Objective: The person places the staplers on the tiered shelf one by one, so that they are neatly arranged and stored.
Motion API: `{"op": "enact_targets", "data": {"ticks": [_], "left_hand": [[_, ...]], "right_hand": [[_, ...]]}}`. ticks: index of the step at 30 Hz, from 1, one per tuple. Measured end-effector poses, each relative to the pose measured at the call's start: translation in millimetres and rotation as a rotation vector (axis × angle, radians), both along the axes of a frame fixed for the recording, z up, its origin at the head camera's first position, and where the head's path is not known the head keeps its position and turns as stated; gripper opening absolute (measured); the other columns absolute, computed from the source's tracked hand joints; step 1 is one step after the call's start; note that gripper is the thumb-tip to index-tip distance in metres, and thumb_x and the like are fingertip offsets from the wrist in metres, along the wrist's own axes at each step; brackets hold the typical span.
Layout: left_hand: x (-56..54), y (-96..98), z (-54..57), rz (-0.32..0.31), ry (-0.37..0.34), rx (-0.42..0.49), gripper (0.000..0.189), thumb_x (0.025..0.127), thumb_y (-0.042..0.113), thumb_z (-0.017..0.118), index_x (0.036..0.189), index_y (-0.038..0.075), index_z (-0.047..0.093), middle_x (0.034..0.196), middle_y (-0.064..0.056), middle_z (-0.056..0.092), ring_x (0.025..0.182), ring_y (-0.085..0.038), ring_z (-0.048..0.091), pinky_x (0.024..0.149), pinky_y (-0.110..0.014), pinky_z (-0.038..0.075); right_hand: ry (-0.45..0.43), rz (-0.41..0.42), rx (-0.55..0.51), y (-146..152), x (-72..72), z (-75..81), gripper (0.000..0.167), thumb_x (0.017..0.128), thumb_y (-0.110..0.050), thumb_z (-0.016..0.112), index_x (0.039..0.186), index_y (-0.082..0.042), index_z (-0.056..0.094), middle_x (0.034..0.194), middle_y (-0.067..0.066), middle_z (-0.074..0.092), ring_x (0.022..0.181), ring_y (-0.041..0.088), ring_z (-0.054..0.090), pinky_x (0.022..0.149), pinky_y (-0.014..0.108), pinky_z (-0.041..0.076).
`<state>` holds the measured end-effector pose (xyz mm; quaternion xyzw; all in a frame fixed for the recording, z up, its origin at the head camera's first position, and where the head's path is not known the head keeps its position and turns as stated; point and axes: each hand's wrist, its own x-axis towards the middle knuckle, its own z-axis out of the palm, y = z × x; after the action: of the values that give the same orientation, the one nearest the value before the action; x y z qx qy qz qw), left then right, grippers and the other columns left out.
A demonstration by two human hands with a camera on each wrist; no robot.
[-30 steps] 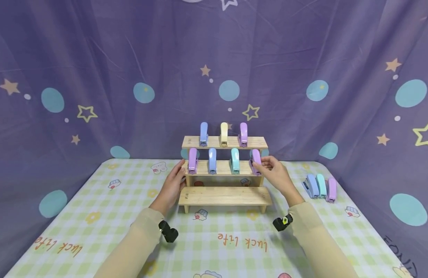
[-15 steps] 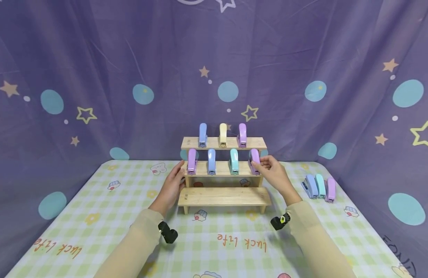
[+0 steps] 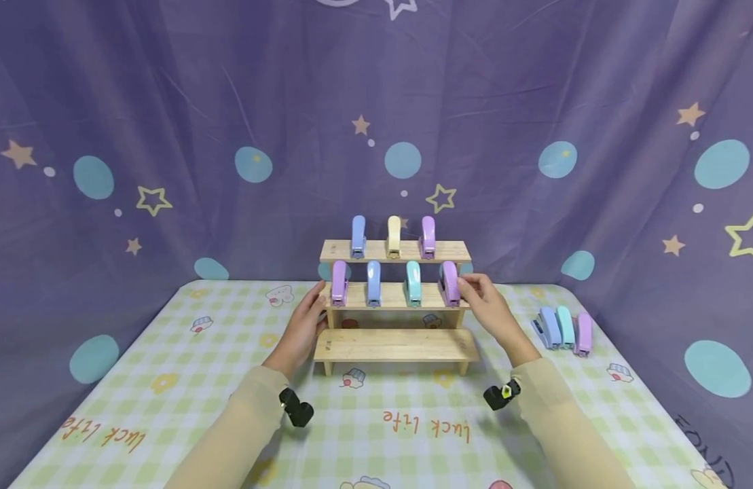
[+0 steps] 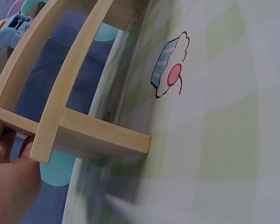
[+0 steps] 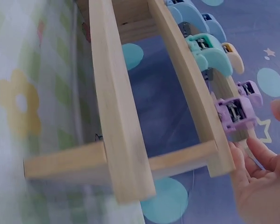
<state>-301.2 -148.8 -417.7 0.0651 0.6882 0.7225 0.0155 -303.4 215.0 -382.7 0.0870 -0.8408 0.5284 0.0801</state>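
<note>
A three-tier wooden display stand (image 3: 396,343) stands on the table. My left hand (image 3: 299,333) grips its left end; in the left wrist view the thumb and fingers (image 4: 7,144) close round the side piece. At the right end of the middle shelf stands a purple stapler (image 3: 450,282), upright. Beside it is my right hand (image 3: 491,307), thumb lifted off the stapler and fingers bent loosely near the shelf end. Further left on that shelf stand a teal stapler (image 3: 413,282), a blue stapler (image 3: 373,282) and another purple stapler (image 3: 339,282).
The top shelf bears a blue stapler (image 3: 358,236), a cream stapler (image 3: 394,236) and a purple stapler (image 3: 428,236). On the table at the right sit a blue stapler (image 3: 550,327), a teal one (image 3: 565,327) and a purple one (image 3: 583,333). A patterned curtain (image 3: 315,88) hangs behind.
My right hand has let go of the purple stapler and drawn slightly right. That stapler now stands straighter on the middle shelf. The left hand stays on the stand.
</note>
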Motion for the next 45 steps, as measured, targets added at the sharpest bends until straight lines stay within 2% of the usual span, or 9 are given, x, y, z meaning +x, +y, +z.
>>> {"op": "enact_targets", "data": {"ticks": [4,11,17,24,26,32,36,41,45], "left_hand": [[0.2,-0.5,0.5,0.000,0.002,-0.001,0.053,0.111,0.032,0.034,0.162,0.025,0.020,0.164,-0.009,0.021,0.146,-0.034,0.027,0.119,-0.049,0.024],[1.7,0.1,1.7,-0.007,0.008,0.043,0.053,0.112,0.030,0.034,0.162,0.024,0.020,0.161,-0.008,0.029,0.143,-0.030,0.034,0.118,-0.044,0.028],[1.1,-0.6,-1.4,-0.027,0.032,0.053,0.052,0.112,0.030,0.034,0.162,0.023,0.020,0.161,-0.009,0.029,0.143,-0.031,0.033,0.118,-0.045,0.028],[1.7,-1.1,-2.4,-0.028,0.031,0.043,0.053,0.112,0.030,0.034,0.162,0.023,0.020,0.161,-0.009,0.028,0.143,-0.031,0.033,0.118,-0.045,0.029],[1.4,-0.9,-2.5,-0.028,0.032,0.047,0.053,0.112,0.029,0.034,0.162,0.022,0.020,0.161,-0.010,0.028,0.144,-0.031,0.033,0.118,-0.045,0.029],[0.6,0.0,-2.0,-0.022,0.033,0.051,0.053,0.112,0.028,0.034,0.162,0.021,0.019,0.161,-0.012,0.028,0.144,-0.033,0.033,0.118,-0.046,0.029],[-0.4,0.2,-2.0,-0.027,0.036,0.058,0.052,0.112,0.027,0.033,0.162,0.020,0.020,0.161,-0.012,0.028,0.144,-0.033,0.033,0.118,-0.046,0.028],[0.3,-0.3,-1.2,-0.021,0.022,0.054,0.051,0.112,0.027,0.034,0.161,0.022,0.022,0.161,-0.010,0.028,0.143,-0.031,0.033,0.118,-0.045,0.028],[0.7,-1.2,-1.4,-0.025,0.024,0.052,0.052,0.112,0.028,0.034,0.162,0.021,0.021,0.162,-0.011,0.027,0.144,-0.033,0.032,0.118,-0.046,0.028]], "right_hand": [[0.005,0.041,-0.022,12.2,3.8,1.6,0.056,0.106,-0.040,0.051,0.143,0.001,0.042,0.131,0.024,0.055,0.122,0.037,0.056,0.105,0.050,0.044],[0.044,0.042,0.033,34.9,13.0,5.0,0.047,0.106,-0.028,0.054,0.138,0.005,0.046,0.122,0.023,0.059,0.111,0.035,0.062,0.094,0.036,0.054],[0.029,0.019,0.086,65.3,17.3,-1.2,0.045,0.107,-0.025,0.051,0.141,0.004,0.045,0.125,0.024,0.057,0.110,0.038,0.060,0.090,0.042,0.055],[0.034,-0.047,0.166,103.0,28.3,-8.3,0.046,0.106,-0.027,0.053,0.139,0.004,0.050,0.123,0.025,0.061,0.097,0.010,0.062,0.077,0.020,0.053],[0.021,-0.082,0.202,112.4,33.4,-9.5,0.049,0.105,-0.033,0.053,0.140,0.002,0.050,0.125,0.024,0.060,0.100,0.013,0.061,0.078,0.022,0.052],[-0.048,-0.175,0.283,137.2,42.5,-17.7,0.056,0.104,-0.041,0.052,0.144,-0.002,0.049,0.131,0.025,0.058,0.117,0.041,0.055,0.078,0.033,0.050],[-0.079,-0.191,0.296,147.6,45.7,-22.7,0.056,0.104,-0.037,0.053,0.146,0.000,0.046,0.137,0.027,0.055,0.119,0.045,0.054,0.071,0.030,0.051],[-0.113,-0.204,0.308,154.0,47.3,-26.1,0.059,0.104,-0.036,0.053,0.148,0.003,0.042,0.141,0.028,0.051,0.126,0.049,0.048,0.073,0.023,0.050],[-0.131,-0.225,0.319,157.3,46.3,-29.5,0.059,0.104,-0.035,0.053,0.148,0.004,0.042,0.142,0.029,0.050,0.128,0.049,0.045,0.076,0.026,0.049]]}}
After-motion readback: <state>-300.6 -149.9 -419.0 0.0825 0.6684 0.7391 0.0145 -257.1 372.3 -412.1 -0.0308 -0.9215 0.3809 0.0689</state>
